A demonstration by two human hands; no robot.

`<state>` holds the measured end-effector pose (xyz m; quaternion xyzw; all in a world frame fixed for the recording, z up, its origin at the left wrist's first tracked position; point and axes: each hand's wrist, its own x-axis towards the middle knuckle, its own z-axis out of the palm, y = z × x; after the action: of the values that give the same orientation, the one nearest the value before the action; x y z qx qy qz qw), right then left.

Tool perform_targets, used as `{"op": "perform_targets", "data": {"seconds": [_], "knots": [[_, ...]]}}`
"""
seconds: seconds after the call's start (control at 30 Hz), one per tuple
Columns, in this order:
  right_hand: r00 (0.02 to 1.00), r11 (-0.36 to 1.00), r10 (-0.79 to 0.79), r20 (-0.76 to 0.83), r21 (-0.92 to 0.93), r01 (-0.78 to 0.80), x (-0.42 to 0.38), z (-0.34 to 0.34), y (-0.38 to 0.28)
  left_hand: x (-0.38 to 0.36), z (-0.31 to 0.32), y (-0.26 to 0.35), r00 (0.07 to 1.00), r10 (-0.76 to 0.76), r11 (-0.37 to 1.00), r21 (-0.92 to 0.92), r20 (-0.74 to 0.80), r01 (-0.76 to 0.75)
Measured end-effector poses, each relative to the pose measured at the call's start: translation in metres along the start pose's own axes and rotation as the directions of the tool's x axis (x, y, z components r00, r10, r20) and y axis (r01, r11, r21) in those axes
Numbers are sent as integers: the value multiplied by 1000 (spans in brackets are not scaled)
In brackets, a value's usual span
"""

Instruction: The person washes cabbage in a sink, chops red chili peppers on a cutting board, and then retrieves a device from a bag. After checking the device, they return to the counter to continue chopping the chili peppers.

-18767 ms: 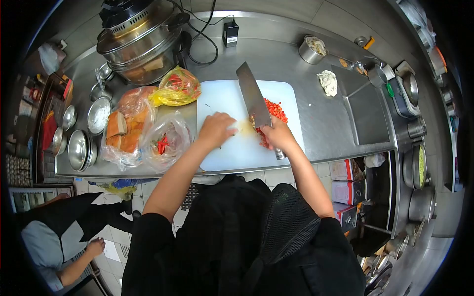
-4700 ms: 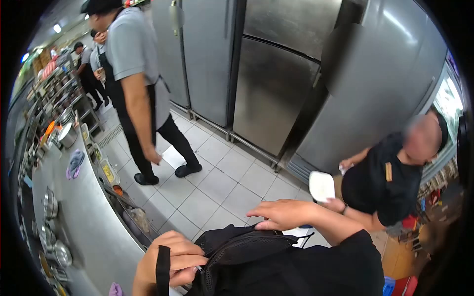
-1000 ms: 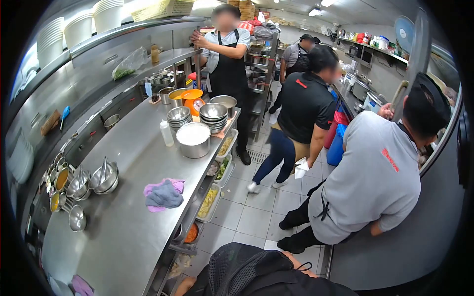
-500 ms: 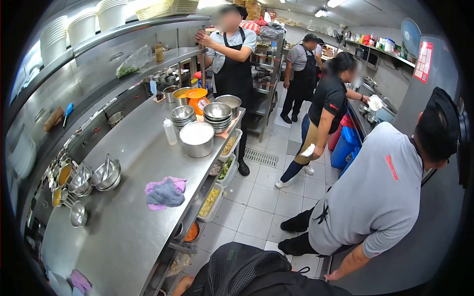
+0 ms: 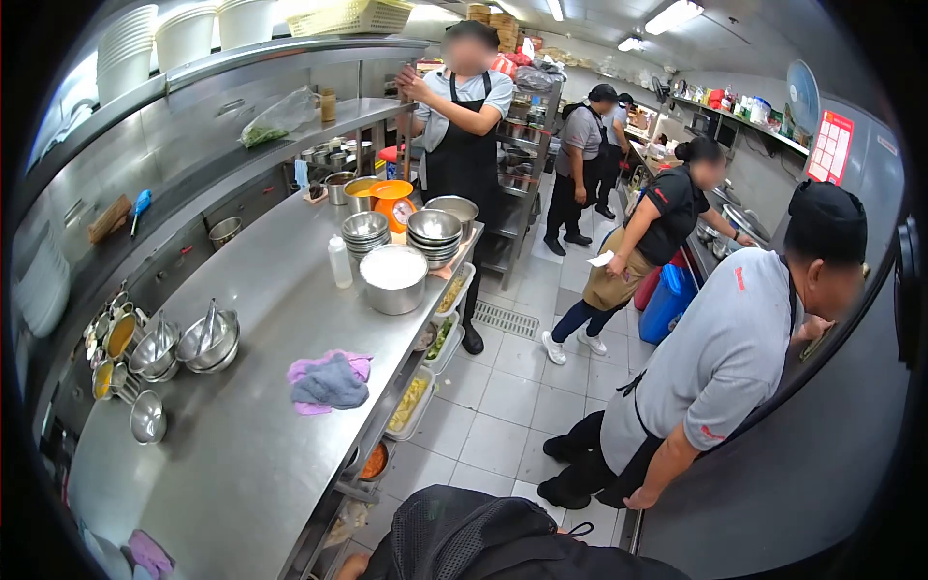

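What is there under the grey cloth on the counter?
A purple cloth shows around the edges of the grey cloth. Whether anything else lies under them on the counter is hidden.

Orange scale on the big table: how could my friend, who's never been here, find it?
Find the long steel table and look to its far end. There, two stacks of metal bowls stand side by side, and the scale is just behind, between them. It's bright orange with a round dial; the bowls are plain silver.

Gap on table (image 5: 242, 445) btwn cloths (image 5: 331, 383) & metal bowls (image 5: 211, 342); pot (image 5: 393, 282) + bowl stacks (image 5: 433, 230) block far end.
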<state>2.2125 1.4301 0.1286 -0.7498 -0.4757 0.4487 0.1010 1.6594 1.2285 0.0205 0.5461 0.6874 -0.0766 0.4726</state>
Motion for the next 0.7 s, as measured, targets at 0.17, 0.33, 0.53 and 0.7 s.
{"op": "perform_targets", "data": {"seconds": [0.17, 0.33, 0.53, 0.7], "knots": [[1000, 998, -31, -2, -46, 31, 3, 7, -19, -2, 2, -19, 997, 57, 998, 33, -50, -55], [998, 992, -65, 0, -107, 65, 2, 10, -42, 4, 14, -38, 989, 112, 993, 53, -100, -107], [994, 978, -112, 14, -176, 113, -3, 30, -79, 14, 14, -64, 972, 168, 984, 83, -166, -155], [991, 961, -72, 115, -259, 99, -49, 83, -77, -5, 20, -86, 963, 257, 956, 125, 83, -266]]}}
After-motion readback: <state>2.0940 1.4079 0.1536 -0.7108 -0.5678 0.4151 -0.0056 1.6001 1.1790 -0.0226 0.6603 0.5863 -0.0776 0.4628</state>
